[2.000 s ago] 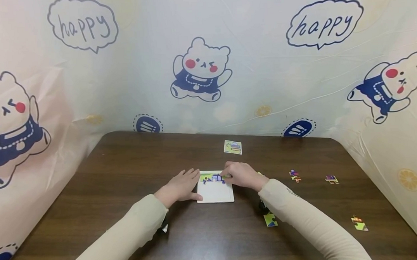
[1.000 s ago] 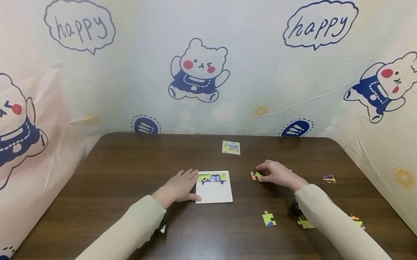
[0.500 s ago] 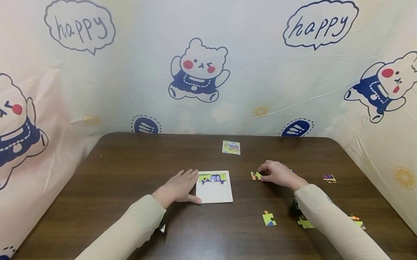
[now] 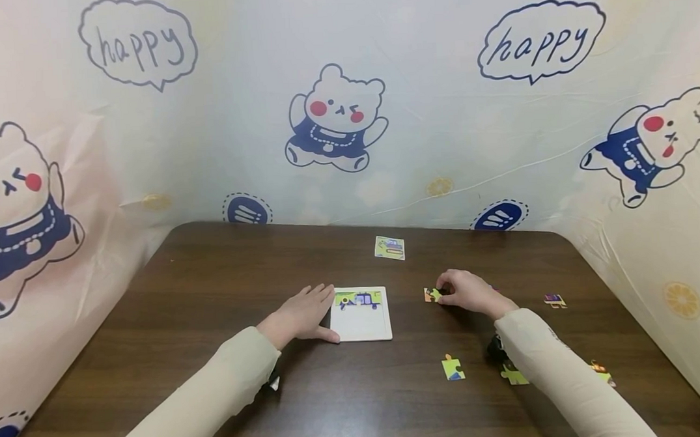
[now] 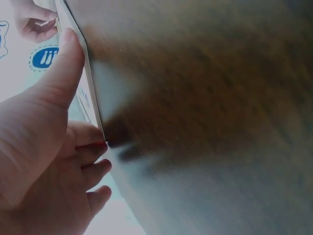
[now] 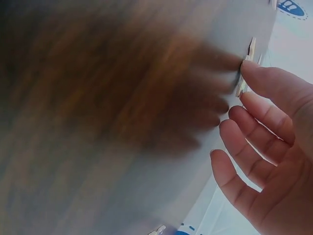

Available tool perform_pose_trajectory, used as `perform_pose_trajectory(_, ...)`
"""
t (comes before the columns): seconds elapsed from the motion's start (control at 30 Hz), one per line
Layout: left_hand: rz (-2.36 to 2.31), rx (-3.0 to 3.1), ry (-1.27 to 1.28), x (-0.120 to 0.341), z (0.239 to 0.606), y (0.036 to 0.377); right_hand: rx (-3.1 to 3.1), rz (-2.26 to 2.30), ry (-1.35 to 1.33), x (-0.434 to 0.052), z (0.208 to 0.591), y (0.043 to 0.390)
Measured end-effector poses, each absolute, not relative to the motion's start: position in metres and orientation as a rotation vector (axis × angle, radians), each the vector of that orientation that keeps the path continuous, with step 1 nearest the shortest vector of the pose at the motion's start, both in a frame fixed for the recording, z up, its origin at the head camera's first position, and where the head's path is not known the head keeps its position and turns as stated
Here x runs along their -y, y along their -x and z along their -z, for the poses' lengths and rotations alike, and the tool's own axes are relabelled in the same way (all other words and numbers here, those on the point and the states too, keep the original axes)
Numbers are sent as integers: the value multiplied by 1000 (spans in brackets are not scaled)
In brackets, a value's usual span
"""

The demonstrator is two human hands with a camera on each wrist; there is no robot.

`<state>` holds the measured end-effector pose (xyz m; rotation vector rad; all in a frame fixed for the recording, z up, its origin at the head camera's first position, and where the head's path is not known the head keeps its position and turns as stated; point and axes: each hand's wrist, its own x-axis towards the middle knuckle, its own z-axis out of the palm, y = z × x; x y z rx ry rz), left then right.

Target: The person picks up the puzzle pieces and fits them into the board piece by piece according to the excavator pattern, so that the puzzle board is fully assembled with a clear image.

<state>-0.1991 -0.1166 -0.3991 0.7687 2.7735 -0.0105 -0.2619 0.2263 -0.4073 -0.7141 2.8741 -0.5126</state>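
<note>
A white puzzle board (image 4: 362, 323) lies mid-table with a row of coloured pieces along its far edge. My left hand (image 4: 307, 310) rests flat on the table against the board's left side. In the left wrist view its thumb (image 5: 61, 73) lies along the board's edge (image 5: 90, 100). My right hand (image 4: 461, 290) sits to the right of the board, its fingertips at an orange and green puzzle piece (image 4: 430, 295). In the right wrist view its fingers (image 6: 266, 122) are nearly straight. The top fingertip touches the piece (image 6: 243, 78), which looks tipped up on edge.
A small picture card (image 4: 389, 248) lies toward the back of the dark wooden table (image 4: 201, 297). Loose pieces lie at the front right (image 4: 453, 368), beside my right sleeve (image 4: 514, 373) and farther right (image 4: 555, 300). Cartoon-printed sheeting walls the table's back and sides.
My right hand left the board's top row and moved right to the loose piece, where it has stayed for the last second. The left hand has not moved.
</note>
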Motion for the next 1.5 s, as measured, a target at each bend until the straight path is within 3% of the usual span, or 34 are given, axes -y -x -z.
perform_pose_trajectory(0.27, 16, -2778, -765, 116, 398, 199, -2860, 568, 733, -212, 398, 260)
perform_pose_trajectory(0.6, 11, -2778, -757, 116, 401, 201, -2857, 597, 816, -159, 385, 249)
perform_pose_trajectory(1.13, -24, -2769, -752, 116, 399, 200, -2743, 531, 1174, -85, 399, 234)
perform_pose_trajectory(1.5, 9, -2772, -751, 116, 402, 202, -2748, 432, 1108, -66, 403, 236)
